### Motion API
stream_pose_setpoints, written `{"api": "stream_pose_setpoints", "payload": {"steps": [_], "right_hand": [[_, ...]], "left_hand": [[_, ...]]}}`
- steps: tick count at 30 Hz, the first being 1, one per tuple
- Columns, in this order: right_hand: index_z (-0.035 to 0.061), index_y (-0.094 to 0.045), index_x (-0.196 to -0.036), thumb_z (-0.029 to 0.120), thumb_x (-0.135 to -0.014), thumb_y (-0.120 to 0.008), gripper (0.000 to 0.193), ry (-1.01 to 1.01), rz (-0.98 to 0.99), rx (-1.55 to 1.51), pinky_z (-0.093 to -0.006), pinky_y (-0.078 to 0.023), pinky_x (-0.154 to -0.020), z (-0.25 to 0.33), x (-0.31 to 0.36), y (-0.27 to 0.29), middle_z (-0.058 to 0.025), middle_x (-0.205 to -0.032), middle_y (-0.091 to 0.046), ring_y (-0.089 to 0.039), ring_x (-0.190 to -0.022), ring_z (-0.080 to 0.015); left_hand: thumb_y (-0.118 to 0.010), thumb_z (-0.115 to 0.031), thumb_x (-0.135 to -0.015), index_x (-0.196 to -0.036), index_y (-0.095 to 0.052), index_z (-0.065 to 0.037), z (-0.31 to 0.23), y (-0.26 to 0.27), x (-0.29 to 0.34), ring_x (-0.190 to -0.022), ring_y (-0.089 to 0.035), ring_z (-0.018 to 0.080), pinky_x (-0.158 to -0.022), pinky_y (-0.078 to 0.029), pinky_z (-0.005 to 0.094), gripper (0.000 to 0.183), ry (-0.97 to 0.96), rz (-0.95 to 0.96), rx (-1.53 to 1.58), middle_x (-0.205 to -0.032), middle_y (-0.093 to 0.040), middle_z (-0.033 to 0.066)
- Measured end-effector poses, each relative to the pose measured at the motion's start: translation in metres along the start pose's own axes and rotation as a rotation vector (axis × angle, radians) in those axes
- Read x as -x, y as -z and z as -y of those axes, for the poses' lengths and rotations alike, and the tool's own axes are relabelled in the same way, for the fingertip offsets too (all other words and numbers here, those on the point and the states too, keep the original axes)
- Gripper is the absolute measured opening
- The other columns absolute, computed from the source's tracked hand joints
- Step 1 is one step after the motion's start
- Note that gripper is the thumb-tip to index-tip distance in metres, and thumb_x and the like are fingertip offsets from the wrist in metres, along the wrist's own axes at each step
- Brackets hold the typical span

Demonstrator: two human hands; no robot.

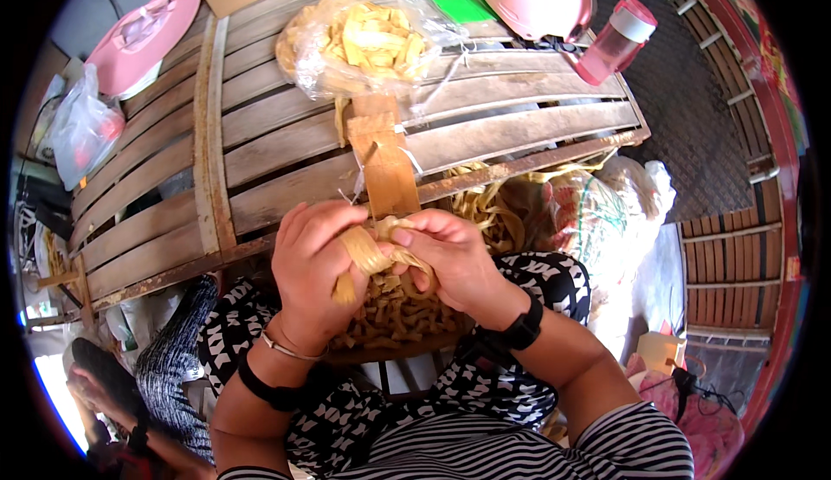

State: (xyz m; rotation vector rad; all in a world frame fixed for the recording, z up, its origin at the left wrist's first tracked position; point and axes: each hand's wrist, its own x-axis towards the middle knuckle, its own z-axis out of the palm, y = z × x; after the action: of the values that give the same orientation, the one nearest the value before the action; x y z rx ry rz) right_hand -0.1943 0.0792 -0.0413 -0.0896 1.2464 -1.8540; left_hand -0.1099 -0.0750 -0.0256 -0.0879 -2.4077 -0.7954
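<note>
Left grip and right grip clamped on yellow strip, wooden board just beyond, slatted table ahead

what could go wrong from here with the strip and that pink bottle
The strip, held in the left hand and right hand, might twist or slip from the fingers. The bottle, near the table's right end, could fall if bumped.

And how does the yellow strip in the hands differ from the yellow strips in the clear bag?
The held strip is gripped by the left hand and right hand; the bagged strips lie unheld. The held strip makes a small bunch; the bagged strips make a larger heap. Both are yellow and ribbon-like.
</note>
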Motion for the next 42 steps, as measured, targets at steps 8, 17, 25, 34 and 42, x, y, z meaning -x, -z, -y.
{"api": "stream_pose_setpoints", "payload": {"steps": [8, 17, 25, 34, 42], "right_hand": [[0.0028, -0.064, -0.092, 0.023, -0.087, -0.066, 0.021, 0.638, 0.147, 0.989, -0.0342, -0.047, -0.050, -0.012, 0.007, 0.007, -0.0102, -0.069, -0.063, -0.060, -0.055, -0.0258], [0.0037, -0.057, -0.075, 0.047, -0.098, -0.042, 0.051, -0.210, 0.369, 0.405, -0.0239, -0.030, -0.045, 0.004, 0.016, 0.012, 0.0016, -0.056, -0.044, -0.037, -0.048, -0.0092], [0.0042, -0.053, -0.074, 0.042, -0.098, -0.044, 0.045, -0.310, 0.285, 0.046, -0.0224, -0.019, -0.043, 0.009, 0.010, 0.010, 0.0060, -0.051, -0.032, -0.023, -0.044, -0.0051], [0.0034, -0.064, -0.079, 0.031, -0.091, -0.062, 0.031, -0.185, 0.079, 0.483, -0.0187, -0.031, -0.047, 0.028, 0.012, 0.016, 0.0046, -0.062, -0.049, -0.039, -0.054, -0.0020], [0.0030, -0.066, -0.088, 0.010, -0.083, -0.069, 0.009, 0.652, -0.275, 0.914, -0.0251, -0.047, -0.059, 0.015, -0.037, 0.031, -0.0053, -0.073, -0.063, -0.056, -0.062, -0.0107]], "left_hand": [[-0.066, -0.007, -0.073, -0.084, -0.067, -0.008, 0.008, -0.004, 0.008, -0.094, -0.063, 0.0268, -0.082, -0.048, 0.0387, 0.011, 0.152, 0.349, 0.231, -0.102, -0.066, 0.0100], [-0.057, 0.007, -0.083, -0.082, -0.062, 0.005, 0.009, 0.023, -0.004, -0.102, -0.062, 0.0255, -0.090, -0.049, 0.0355, 0.006, 0.464, -0.001, 0.901, -0.101, -0.064, 0.0128], [-0.067, -0.007, -0.084, -0.112, -0.059, 0.002, 0.027, 0.023, 0.003, -0.083, -0.062, 0.0125, -0.078, -0.050, 0.0260, 0.031, 0.751, 0.214, 0.935, -0.089, -0.065, 0.0044], [-0.068, -0.003, -0.082, -0.088, -0.060, -0.004, 0.011, 0.001, 0.012, -0.069, -0.056, 0.0069, -0.063, -0.046, 0.0210, 0.010, 0.933, 0.157, 1.141, -0.080, -0.059, -0.0014], [-0.067, -0.008, -0.085, -0.094, -0.061, 0.000, 0.032, -0.038, -0.008, -0.072, -0.056, 0.0066, -0.065, -0.046, 0.0220, 0.014, 0.896, -0.043, 0.872, -0.080, -0.061, 0.0011]]}}
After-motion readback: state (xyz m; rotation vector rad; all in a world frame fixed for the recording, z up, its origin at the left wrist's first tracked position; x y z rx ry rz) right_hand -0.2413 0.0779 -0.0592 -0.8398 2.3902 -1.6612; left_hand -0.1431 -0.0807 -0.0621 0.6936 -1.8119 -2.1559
